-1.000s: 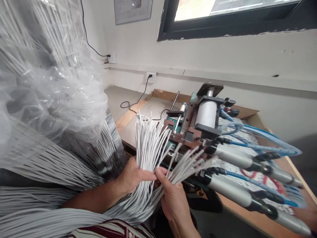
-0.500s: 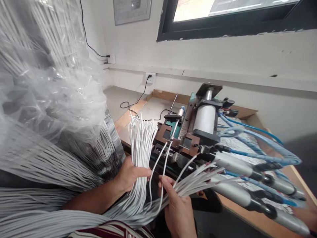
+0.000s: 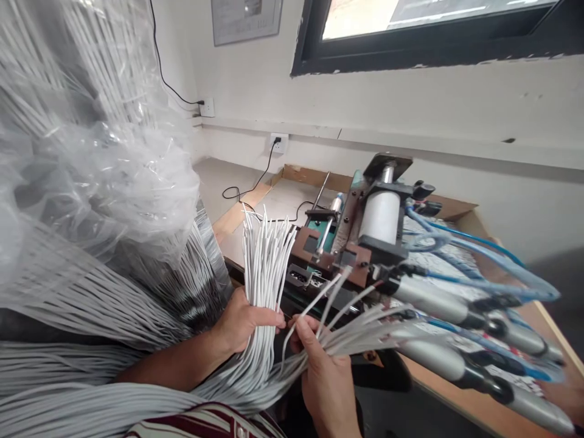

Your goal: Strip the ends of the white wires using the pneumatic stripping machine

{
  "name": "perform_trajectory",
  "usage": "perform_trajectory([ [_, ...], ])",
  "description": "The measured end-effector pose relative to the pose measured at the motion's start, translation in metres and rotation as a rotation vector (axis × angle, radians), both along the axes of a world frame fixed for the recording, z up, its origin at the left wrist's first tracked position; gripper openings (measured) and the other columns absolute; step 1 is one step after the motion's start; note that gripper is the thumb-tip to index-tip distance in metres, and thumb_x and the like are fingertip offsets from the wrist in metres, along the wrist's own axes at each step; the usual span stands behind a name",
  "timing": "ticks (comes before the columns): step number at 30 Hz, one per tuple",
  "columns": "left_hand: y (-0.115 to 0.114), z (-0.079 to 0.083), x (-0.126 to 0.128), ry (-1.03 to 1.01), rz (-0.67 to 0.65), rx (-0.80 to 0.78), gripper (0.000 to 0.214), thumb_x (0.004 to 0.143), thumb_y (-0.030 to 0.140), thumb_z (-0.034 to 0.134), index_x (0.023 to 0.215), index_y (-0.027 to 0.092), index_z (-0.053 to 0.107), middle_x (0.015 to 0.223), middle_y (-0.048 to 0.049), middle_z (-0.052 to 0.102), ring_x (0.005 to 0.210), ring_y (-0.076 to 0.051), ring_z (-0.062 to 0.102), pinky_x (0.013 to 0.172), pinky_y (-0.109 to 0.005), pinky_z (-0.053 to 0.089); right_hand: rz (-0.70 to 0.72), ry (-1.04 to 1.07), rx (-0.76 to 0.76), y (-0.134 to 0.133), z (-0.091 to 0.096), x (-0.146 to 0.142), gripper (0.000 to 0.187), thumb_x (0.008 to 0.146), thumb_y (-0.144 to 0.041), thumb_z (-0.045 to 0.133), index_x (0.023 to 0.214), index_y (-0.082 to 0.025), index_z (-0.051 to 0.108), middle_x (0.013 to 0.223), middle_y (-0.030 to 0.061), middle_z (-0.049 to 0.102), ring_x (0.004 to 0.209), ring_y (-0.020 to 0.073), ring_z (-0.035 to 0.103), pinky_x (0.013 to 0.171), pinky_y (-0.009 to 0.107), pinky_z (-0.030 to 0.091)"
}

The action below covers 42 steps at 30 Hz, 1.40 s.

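Note:
My left hand (image 3: 244,322) is closed round an upright bunch of thin white wires (image 3: 264,261) whose ends point up. My right hand (image 3: 322,371) grips a second, fanned bunch of white wires (image 3: 360,322) that lies out to the right, with a few strands bending up toward the pneumatic machine (image 3: 365,234). Both bunches join low down into one thick bundle across my lap. The machine stands right behind the wire ends, with a white cylinder on top.
A big mass of white wires in clear plastic wrap (image 3: 91,170) fills the left side. Blue air hoses (image 3: 479,255) and grey cylinders (image 3: 456,359) run right over the wooden bench (image 3: 460,395). A black cord (image 3: 255,182) leads to a wall socket.
The one spread bunch has split into two: my left hand gathered its share upright, and my right hand drew the rest down and rightward, picking out a few strands.

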<state>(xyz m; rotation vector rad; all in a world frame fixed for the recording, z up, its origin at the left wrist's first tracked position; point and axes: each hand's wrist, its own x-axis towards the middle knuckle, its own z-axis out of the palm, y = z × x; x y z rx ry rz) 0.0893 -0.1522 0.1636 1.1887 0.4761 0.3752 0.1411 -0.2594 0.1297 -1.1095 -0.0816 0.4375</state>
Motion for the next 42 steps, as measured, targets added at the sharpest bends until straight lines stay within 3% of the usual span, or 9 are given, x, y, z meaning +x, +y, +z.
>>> perform_trajectory([
  [5, 0.001, 0.006, 0.001, 0.011, 0.051, -0.010, 0.012, 0.047, 0.010, 0.069, 0.057, 0.009, 0.063, 0.051, -0.0025, 0.063, 0.048, -0.013, 0.056, 0.049, -0.025, 0.044, -0.101, 0.018, -0.027, 0.003, 0.001, 0.005, 0.034, 0.057, -0.044, 0.075, 0.073, -0.014, 0.067, 0.057, -0.0008, 0.055, 0.053, 0.0114, 0.044, 0.054, 0.026, 0.037],
  [10, 0.002, 0.008, 0.003, -0.010, 0.060, -0.018, 0.017, 0.048, 0.012, 0.069, 0.064, 0.010, 0.064, 0.053, -0.0017, 0.064, 0.050, -0.015, 0.059, 0.051, -0.026, 0.046, -0.098, 0.193, 0.064, 0.013, -0.001, 0.016, 0.034, 0.047, -0.036, 0.080, 0.070, -0.015, 0.068, 0.060, -0.0007, 0.059, 0.055, 0.0111, 0.048, 0.053, 0.024, 0.038],
  [13, 0.002, 0.005, 0.003, -0.030, 0.066, 0.010, 0.015, 0.049, 0.011, 0.069, 0.063, 0.011, 0.063, 0.052, -0.0002, 0.062, 0.049, -0.015, 0.058, 0.050, -0.026, 0.046, -0.040, 0.295, 0.116, 0.015, 0.005, 0.020, 0.036, 0.043, -0.034, 0.082, 0.068, -0.014, 0.067, 0.058, -0.0014, 0.057, 0.056, 0.0119, 0.050, 0.055, 0.025, 0.042],
  [16, 0.000, 0.003, 0.003, -0.056, 0.043, 0.032, 0.015, 0.052, 0.008, 0.067, 0.066, 0.010, 0.065, 0.054, -0.0007, 0.063, 0.050, -0.015, 0.058, 0.051, -0.027, 0.047, 0.127, 0.368, 0.136, 0.014, 0.015, 0.020, 0.039, 0.047, -0.038, 0.081, 0.073, -0.014, 0.067, 0.056, -0.0025, 0.054, 0.053, 0.0119, 0.050, 0.052, 0.025, 0.042],
  [19, -0.003, -0.001, 0.003, -0.106, -0.016, 0.053, 0.020, 0.054, 0.006, 0.065, 0.074, 0.010, 0.067, 0.061, -0.0025, 0.066, 0.056, -0.016, 0.059, 0.056, -0.029, 0.048, 0.202, 0.320, 0.140, 0.013, 0.017, 0.017, 0.035, 0.047, -0.035, 0.082, 0.070, -0.015, 0.065, 0.058, -0.0028, 0.054, 0.054, 0.0118, 0.049, 0.053, 0.025, 0.040],
  [26, 0.000, -0.008, -0.002, -0.056, 0.017, 0.084, 0.015, 0.052, 0.008, 0.070, 0.066, 0.011, 0.064, 0.061, -0.0011, 0.064, 0.057, -0.014, 0.057, 0.056, -0.025, 0.044, 0.008, 0.008, 0.033, 0.004, -0.007, 0.005, 0.029, 0.063, -0.043, 0.072, 0.067, -0.016, 0.060, 0.056, -0.0023, 0.053, 0.055, 0.0109, 0.044, 0.055, 0.024, 0.035],
  [31, 0.002, -0.010, -0.002, -0.001, 0.056, 0.069, 0.014, 0.052, 0.012, 0.071, 0.063, 0.011, 0.063, 0.057, -0.0002, 0.062, 0.054, -0.014, 0.056, 0.054, -0.025, 0.043, -0.002, 0.025, -0.008, -0.002, -0.012, 0.002, 0.031, 0.063, -0.043, 0.072, 0.068, -0.015, 0.061, 0.054, -0.0021, 0.052, 0.051, 0.0106, 0.043, 0.052, 0.024, 0.033],
  [38, 0.000, -0.006, 0.000, -0.005, 0.044, 0.055, 0.013, 0.051, 0.010, 0.070, 0.062, 0.011, 0.063, 0.056, -0.0006, 0.063, 0.053, -0.013, 0.056, 0.054, -0.026, 0.044, 0.009, 0.165, 0.051, 0.000, -0.009, 0.008, 0.031, 0.054, -0.038, 0.079, 0.070, -0.016, 0.064, 0.058, -0.0017, 0.056, 0.052, 0.0106, 0.044, 0.052, 0.023, 0.034],
  [42, -0.003, -0.005, 0.000, -0.018, 0.019, 0.041, 0.019, 0.051, 0.008, 0.069, 0.069, 0.011, 0.066, 0.059, -0.0013, 0.065, 0.055, -0.015, 0.057, 0.056, -0.027, 0.045, 0.172, 0.263, 0.074, 0.005, 0.001, 0.012, 0.040, 0.052, -0.041, 0.079, 0.079, -0.014, 0.067, 0.061, -0.0004, 0.058, 0.058, 0.0136, 0.049, 0.057, 0.026, 0.039],
])
